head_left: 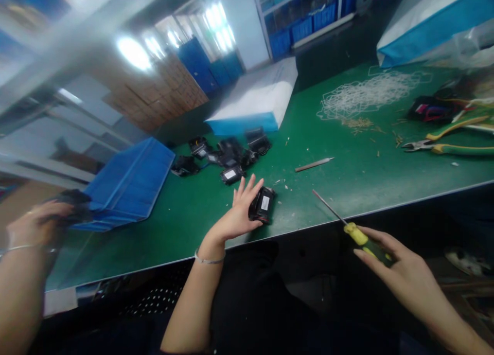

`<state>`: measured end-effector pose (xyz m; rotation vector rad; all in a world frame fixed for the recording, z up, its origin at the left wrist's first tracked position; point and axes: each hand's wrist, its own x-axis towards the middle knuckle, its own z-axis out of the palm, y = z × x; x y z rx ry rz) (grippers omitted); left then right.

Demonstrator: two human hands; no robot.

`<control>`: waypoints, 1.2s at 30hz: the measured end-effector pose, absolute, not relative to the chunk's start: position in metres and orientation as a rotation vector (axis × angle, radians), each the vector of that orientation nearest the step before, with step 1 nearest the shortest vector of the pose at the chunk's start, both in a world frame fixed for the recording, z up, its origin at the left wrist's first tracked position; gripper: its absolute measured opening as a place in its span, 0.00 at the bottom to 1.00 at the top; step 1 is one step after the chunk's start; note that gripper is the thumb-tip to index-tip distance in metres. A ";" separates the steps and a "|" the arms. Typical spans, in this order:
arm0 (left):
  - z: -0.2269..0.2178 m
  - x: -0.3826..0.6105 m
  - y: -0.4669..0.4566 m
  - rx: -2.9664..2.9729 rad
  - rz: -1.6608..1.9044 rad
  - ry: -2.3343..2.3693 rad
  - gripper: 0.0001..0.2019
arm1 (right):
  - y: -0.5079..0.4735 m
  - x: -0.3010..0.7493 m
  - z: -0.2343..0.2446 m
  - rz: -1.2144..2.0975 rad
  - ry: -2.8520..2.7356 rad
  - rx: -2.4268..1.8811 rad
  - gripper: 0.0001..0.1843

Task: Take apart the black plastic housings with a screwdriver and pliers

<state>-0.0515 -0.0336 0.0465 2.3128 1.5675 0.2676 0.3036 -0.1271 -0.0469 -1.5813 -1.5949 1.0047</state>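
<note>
A thin silver-coloured bangle (211, 262) rings the left wrist (214, 243), the forearms (193, 306) look bare, and the clothing (254, 303) is black.

screwdriver handle (366, 243): yellow, dark green | device (271, 203): black | label (265, 203): white | benchtop (185, 206): green | fabric (158, 299): black, white-dotted

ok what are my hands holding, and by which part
Right hand: screwdriver, by the handle. Left hand: touching the black box along its left side; grip unclear.

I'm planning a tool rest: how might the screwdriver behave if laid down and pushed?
The screwdriver would probably stay stiff, as its shaft looks straight. The much thicker handle likely makes it handle-heavy. If the handle, partly hidden by the right hand, is round, it might roll in an arc.
</note>
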 end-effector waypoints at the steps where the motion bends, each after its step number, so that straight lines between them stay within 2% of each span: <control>1: 0.046 -0.051 -0.034 2.284 0.312 1.633 0.49 | -0.125 0.302 -0.045 1.095 -1.511 -1.603 0.29; 4: 0.039 -0.044 -0.030 2.186 0.418 1.928 0.43 | -0.123 0.290 -0.038 1.512 -1.297 -1.552 0.35; 6: 0.038 -0.041 -0.026 2.170 0.363 1.985 0.36 | -0.124 0.280 -0.032 1.755 -1.210 -1.452 0.35; 9: 0.046 -0.045 -0.023 2.242 0.199 1.732 0.25 | -0.126 0.273 -0.026 1.896 -1.140 -1.284 0.31; 11: 0.053 -0.052 -0.023 2.273 0.137 1.570 0.21 | -0.127 0.273 -0.023 1.909 -1.101 -1.190 0.31; 15: 0.052 -0.059 -0.019 2.178 0.332 1.464 0.24 | -0.131 0.273 -0.021 2.037 -0.998 -1.088 0.32; 20: 0.020 -0.045 -0.005 2.017 0.758 1.675 0.18 | -0.137 0.258 -0.020 2.165 -0.916 -1.038 0.30; 25: 0.001 -0.031 -0.002 2.022 0.845 1.734 0.15 | -0.138 0.249 -0.016 2.232 -0.880 -1.035 0.25; 36: -0.008 -0.034 -0.001 2.025 0.996 1.696 0.15 | -0.138 0.249 -0.030 2.213 -0.899 -1.069 0.28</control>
